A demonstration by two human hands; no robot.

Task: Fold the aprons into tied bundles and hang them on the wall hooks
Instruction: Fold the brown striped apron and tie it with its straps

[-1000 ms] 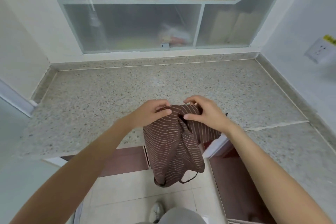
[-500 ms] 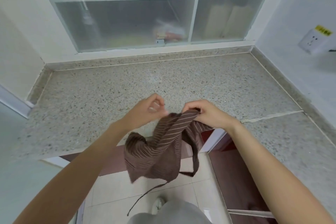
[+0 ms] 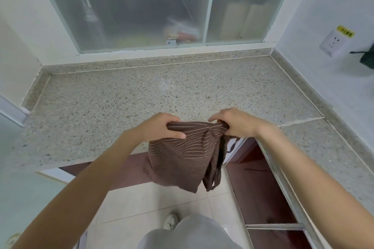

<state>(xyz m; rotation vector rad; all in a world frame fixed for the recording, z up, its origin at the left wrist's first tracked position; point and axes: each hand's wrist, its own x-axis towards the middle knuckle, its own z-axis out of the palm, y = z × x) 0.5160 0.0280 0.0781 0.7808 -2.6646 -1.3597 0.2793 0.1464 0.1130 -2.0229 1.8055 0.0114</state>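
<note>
The speckled stone countertop (image 3: 121,107) fills the corner, and everything else sits around it. Behind it, along the back wall, a frosted glass cabinet (image 3: 141,20) shows only blurred shapes on its shelves; I cannot tell what they are. To the right of the countertop, on the side wall, a white wall socket (image 3: 334,43) carries a yellow label, and just past it a dark green thing (image 3: 367,59) is cut off by the frame edge. Below the countertop's front edge are dark red cabinet fronts (image 3: 129,170) and pale floor tiles, with 1 white shoe (image 3: 171,221) and a grey trouser leg (image 3: 194,234) at the bottom.

Nothing lies between the hands and the countertop.

The left hand (image 3: 159,127) is held just over the countertop's front edge, forearm reaching up from the lower left, fingers curled over the apron's top edge and thumb pressed against the cloth. The brown striped apron (image 3: 180,157) hangs folded from both hands, in front of the countertop edge and clear of the floor. The right hand (image 3: 236,122) pinches the bunched top corner, index finger stretched out toward the left. A thin strap (image 3: 231,147) loops down beneath it.
</note>
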